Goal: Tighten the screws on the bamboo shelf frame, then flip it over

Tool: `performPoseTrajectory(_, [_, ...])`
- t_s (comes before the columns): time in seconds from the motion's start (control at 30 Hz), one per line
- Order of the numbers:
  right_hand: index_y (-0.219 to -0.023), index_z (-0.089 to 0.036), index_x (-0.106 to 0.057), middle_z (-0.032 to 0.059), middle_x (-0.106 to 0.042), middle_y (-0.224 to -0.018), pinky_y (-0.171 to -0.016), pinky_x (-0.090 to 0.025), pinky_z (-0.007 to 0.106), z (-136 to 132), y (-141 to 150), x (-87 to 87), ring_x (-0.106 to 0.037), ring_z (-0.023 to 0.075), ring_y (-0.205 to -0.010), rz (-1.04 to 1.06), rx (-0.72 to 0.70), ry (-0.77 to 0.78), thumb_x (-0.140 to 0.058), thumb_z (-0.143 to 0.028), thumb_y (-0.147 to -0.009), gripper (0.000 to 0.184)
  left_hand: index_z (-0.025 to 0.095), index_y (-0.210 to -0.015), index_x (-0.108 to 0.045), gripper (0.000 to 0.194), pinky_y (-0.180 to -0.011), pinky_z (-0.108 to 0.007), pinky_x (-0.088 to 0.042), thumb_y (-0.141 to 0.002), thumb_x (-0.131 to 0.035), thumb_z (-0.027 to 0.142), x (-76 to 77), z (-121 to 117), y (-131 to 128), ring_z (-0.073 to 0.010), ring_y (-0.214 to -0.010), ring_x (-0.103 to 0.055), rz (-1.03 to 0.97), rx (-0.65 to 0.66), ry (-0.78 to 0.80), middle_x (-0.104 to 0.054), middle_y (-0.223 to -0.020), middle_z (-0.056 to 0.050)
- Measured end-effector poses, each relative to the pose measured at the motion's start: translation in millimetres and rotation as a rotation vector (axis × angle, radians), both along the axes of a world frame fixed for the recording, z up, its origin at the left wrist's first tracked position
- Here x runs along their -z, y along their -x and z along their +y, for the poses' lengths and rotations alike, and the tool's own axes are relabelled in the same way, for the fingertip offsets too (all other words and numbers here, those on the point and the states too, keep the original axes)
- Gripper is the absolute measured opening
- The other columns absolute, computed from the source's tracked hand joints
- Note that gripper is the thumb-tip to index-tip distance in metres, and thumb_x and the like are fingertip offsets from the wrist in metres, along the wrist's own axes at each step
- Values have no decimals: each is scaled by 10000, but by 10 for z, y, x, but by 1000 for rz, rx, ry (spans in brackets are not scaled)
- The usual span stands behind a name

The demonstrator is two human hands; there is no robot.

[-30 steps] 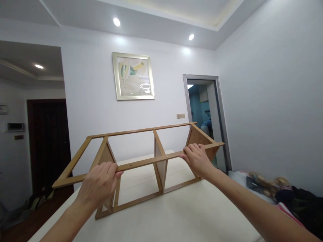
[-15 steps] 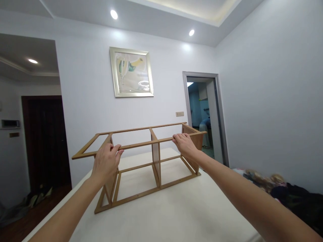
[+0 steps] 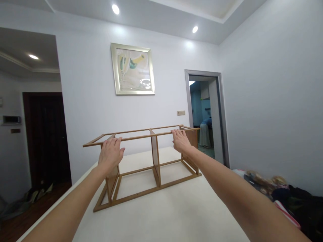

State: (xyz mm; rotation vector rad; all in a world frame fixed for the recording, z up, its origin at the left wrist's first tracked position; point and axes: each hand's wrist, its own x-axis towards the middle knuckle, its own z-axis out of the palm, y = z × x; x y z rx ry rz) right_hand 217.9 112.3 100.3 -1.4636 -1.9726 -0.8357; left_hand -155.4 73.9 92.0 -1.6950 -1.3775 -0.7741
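Observation:
A brown wooden shelf frame (image 3: 158,161) lies lengthwise on a white-covered table (image 3: 181,201). It has a middle panel, a panel near each end and open rails above and below. My left hand (image 3: 111,153) is on the near top rail towards the left end, its fingers curled over the wood and its thumb hanging lower. Further right on that rail, my right hand (image 3: 180,139) has its fingers hooked over the top, close to the right end panel. The undersides of both grips are hidden.
A white wall with a framed picture (image 3: 133,69) rises behind the table. To the right is a doorway (image 3: 204,111), with a bent-over person (image 3: 205,131) partly visible beyond it. Clothes (image 3: 290,198) are heaped at the lower right. A dark door (image 3: 46,137) stands at far left.
The upper part of the frame has shifted away from me and looks flatter, while its base has stayed nearly in place. Both hands moved with the top rail; the left thumb is lower.

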Motion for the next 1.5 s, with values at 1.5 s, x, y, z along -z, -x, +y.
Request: performPoseTrajectory(1.5, [-1113, -200, -701, 123, -696, -1107, -904, -436, 393, -289, 53, 2404, -647, 271, -1039, 132, -85, 504, -386, -256, -968, 351, 179, -1070, -702, 354, -968, -362, -386, -979, -383, 301, 2265, -416, -393, -240, -1103, -540, -449, 72, 823, -598, -1109, -115])
